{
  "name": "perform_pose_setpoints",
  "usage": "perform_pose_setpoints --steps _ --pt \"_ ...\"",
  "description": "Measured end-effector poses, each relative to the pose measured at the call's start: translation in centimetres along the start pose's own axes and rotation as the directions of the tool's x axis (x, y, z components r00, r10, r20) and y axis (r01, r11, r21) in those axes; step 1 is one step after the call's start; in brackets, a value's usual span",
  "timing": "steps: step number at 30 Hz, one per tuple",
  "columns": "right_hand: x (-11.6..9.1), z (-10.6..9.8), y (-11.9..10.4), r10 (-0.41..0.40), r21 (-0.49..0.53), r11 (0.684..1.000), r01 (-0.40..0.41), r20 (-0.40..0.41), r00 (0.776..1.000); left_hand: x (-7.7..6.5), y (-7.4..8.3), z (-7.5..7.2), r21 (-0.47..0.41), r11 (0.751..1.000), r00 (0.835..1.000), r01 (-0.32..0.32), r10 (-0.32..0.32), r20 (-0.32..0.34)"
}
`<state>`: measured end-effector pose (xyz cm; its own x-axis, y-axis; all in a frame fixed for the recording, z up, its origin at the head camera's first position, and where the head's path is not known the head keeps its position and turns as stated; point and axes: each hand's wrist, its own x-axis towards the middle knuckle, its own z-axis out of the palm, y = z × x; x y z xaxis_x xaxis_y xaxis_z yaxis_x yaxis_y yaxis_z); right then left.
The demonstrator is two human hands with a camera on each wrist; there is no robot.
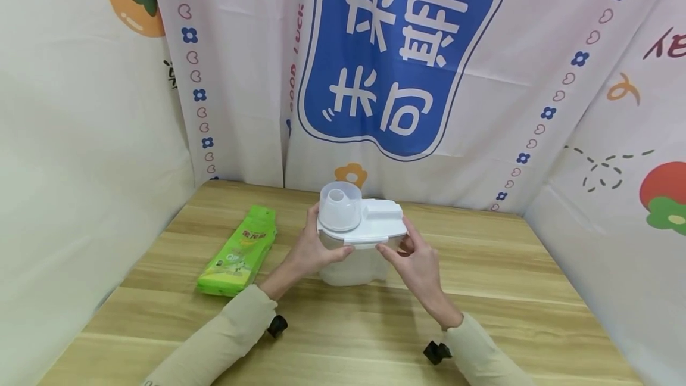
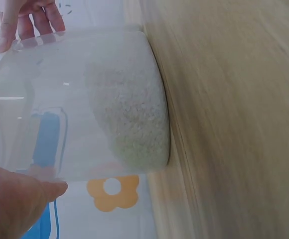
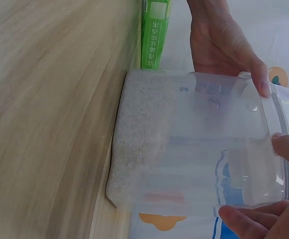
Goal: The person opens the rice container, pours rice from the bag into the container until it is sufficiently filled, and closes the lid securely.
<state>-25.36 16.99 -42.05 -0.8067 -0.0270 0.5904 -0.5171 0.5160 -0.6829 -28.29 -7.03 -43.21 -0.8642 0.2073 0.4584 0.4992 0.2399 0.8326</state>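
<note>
A translucent rice storage container [image 1: 354,270] stands upright on the table, a little rice [image 2: 134,114] covering its bottom. It has a white lid [image 1: 377,228], and a clear measuring cup [image 1: 340,210] sits upside down on the lid's left part. My left hand [image 1: 315,248] grips the container at its upper left, thumb at the lid's front clip [image 1: 366,242]. On the other side my right hand [image 1: 419,261] holds the upper right edge, its thumb near the same clip. Both hands' fingers are partly hidden behind the container in the head view.
A green plastic packet [image 1: 239,255] lies on the wooden table [image 1: 509,314], left of the container. Printed cloth [image 1: 241,76] hangs behind the table and along both sides. Black wrist mounts [image 1: 437,352] are strapped at the sleeves.
</note>
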Motion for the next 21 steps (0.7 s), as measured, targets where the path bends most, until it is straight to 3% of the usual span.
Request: perform_pose_setpoints --steps 12,21 --pt "0.11 0.27 -0.02 -0.013 -0.031 0.999 0.012 -0.024 1.000 0.20 -0.15 0.65 -0.022 0.999 0.999 -0.023 0.022 -0.031" --pt "0.11 0.74 0.27 -0.084 -0.027 0.996 0.082 -0.054 0.995 0.04 -0.28 0.86 -0.053 0.998 0.998 -0.019 0.016 -0.069"
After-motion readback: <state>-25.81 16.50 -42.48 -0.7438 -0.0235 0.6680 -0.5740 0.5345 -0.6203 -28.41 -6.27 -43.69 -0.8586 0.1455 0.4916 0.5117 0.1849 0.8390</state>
